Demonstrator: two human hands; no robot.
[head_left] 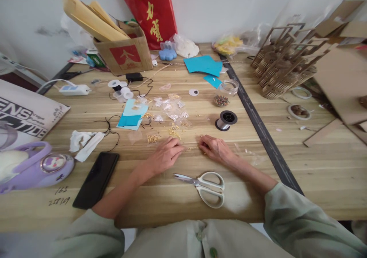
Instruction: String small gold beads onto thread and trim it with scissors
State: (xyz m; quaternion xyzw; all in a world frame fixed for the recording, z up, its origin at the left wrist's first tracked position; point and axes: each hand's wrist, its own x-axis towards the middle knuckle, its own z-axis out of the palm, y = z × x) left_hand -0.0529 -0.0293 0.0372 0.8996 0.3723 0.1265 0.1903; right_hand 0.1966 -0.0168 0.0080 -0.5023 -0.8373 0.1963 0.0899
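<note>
My left hand [165, 155] and my right hand [215, 147] rest low over the wooden table, a short gap apart. A thin gold chain [191, 149] with a small ring spans that gap, and the closed fingers of both hands pinch its ends. Just beyond my left hand lie small gold beads [153, 138] in a loose heap, with more gold pieces [173, 130] behind them. Scissors [205, 187] with white handles lie partly open on the table nearer my body. A spool of clear thread [226, 120] stands beyond my right hand.
A black phone [96, 179] and a purple bottle [37, 166] are at the left. Small plastic bags [172, 108], blue paper [130, 114] and a dish of mixed beads [221, 100] lie farther back. Bamboo baskets [281, 66] stand at the right, past a dark strip [258, 124].
</note>
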